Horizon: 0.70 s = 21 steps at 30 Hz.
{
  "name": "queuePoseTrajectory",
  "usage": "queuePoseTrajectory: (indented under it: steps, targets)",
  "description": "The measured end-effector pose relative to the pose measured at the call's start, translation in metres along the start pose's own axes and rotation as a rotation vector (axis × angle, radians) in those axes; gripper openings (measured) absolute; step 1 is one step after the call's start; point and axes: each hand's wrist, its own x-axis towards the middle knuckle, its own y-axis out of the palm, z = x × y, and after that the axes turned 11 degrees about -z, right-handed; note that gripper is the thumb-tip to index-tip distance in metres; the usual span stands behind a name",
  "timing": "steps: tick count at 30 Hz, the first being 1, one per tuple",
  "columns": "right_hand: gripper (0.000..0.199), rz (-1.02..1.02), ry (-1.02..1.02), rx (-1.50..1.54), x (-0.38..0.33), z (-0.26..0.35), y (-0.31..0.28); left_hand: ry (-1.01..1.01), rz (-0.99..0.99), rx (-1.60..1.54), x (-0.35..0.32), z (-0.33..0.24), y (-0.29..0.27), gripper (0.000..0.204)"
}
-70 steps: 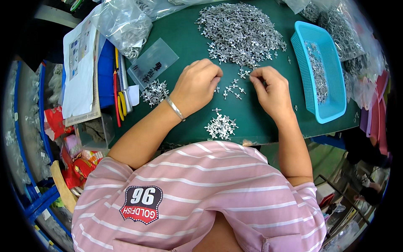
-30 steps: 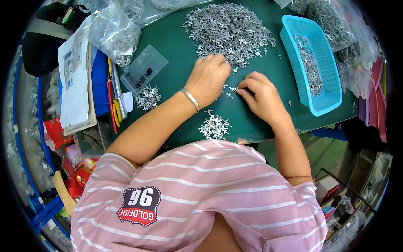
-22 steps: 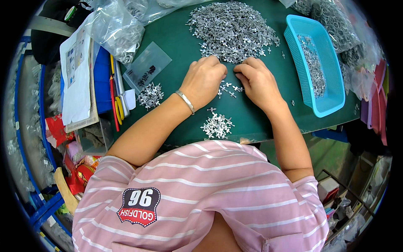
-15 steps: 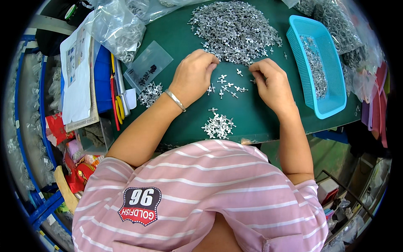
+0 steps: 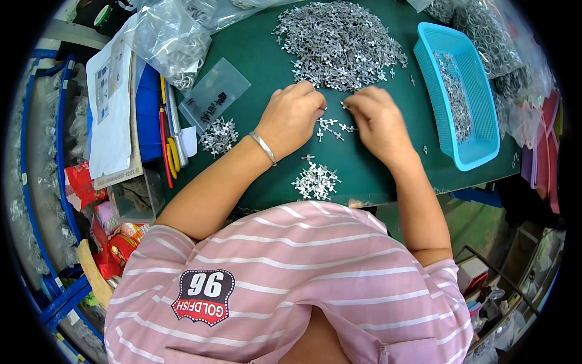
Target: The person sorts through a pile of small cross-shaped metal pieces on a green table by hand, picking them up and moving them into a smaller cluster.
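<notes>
- Hands low on green mat (image 5: 254, 54), just below big heap of metal crosses (image 5: 339, 42), handy for picking.
- Left hand (image 5: 292, 116) curled, fingertips on loose crosses (image 5: 332, 126); pinch hidden.
- Right hand (image 5: 377, 121) likewise curled, grasp unclear.
- Small pile (image 5: 315, 181) nearer body; blue basket (image 5: 479, 139) right of heap.

My hands (image 5: 336, 118) hide their fingertips; the small metal crosses (image 5: 332, 126) under them are too small to tell.
</notes>
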Motion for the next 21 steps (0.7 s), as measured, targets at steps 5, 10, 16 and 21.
queuePoseTrajectory:
  steps: [5,10,16,21]
  targets:
    - [0.009,-0.039,0.073,-0.014,-0.001,-0.001,-0.016,-0.019,-0.025,-0.010,-0.003,0.001,-0.007,0.007]
    - [0.011,0.063,0.052,0.067,-0.017,0.008,-0.024,-0.113,-0.018,-0.066,-0.005,-0.009,-0.016,0.007]
    - [0.011,-0.023,0.167,0.100,-0.036,0.019,-0.014,-0.057,0.006,-0.238,-0.009,-0.032,-0.012,0.012]
    - [0.009,-0.066,0.321,0.409,-0.051,0.058,-0.008,-0.464,0.190,-0.521,-0.024,-0.046,-0.020,0.015]
